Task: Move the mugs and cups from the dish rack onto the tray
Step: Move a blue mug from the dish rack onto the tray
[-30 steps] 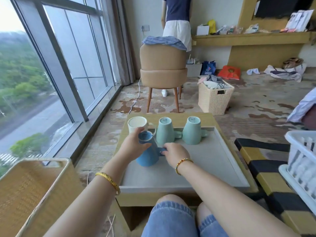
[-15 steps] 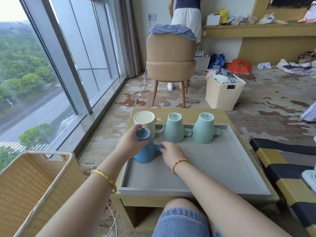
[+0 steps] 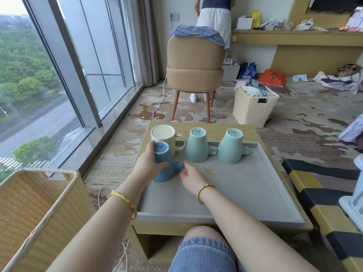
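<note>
A blue mug (image 3: 163, 163) stands upside down at the left side of the grey tray (image 3: 245, 193). My left hand (image 3: 146, 167) wraps around its body. My right hand (image 3: 191, 176) touches its handle with the fingertips. Behind it, along the tray's far edge, stand a cream mug (image 3: 164, 137) and two mint-green mugs (image 3: 196, 145) (image 3: 230, 146), all upside down. The white dish rack (image 3: 353, 197) shows only as a sliver at the right edge.
The tray rests on a low wooden table (image 3: 216, 127). A wicker basket (image 3: 35, 213) stands at my left, a yellow-and-black striped stool (image 3: 322, 203) at my right. Beyond the table are a tan chair (image 3: 194, 63), a laundry basket (image 3: 254, 107) and a standing person (image 3: 215, 18).
The blue mug has stayed in about the same spot on the tray. My right hand's fingers have loosened on its handle. The view has shifted left, so less of the dish rack shows.
</note>
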The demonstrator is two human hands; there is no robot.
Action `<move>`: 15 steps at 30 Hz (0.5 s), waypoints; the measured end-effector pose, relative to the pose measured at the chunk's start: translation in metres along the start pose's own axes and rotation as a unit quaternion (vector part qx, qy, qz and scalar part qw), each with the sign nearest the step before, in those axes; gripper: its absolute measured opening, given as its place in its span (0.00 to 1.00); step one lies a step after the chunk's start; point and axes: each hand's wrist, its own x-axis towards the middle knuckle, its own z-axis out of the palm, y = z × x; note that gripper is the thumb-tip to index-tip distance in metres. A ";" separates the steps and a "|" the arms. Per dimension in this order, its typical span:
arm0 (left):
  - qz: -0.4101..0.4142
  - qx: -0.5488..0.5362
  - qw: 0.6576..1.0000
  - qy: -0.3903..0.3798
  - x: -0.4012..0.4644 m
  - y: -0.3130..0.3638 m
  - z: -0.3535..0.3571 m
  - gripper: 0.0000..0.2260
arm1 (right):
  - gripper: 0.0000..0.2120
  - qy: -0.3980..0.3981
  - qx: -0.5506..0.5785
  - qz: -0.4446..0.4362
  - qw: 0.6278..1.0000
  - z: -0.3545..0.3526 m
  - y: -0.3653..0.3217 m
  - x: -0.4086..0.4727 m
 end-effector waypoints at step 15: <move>-0.008 0.000 1.000 0.000 0.003 -0.001 0.001 0.34 | 0.25 -0.040 0.023 0.010 0.999 -0.004 0.002 0.001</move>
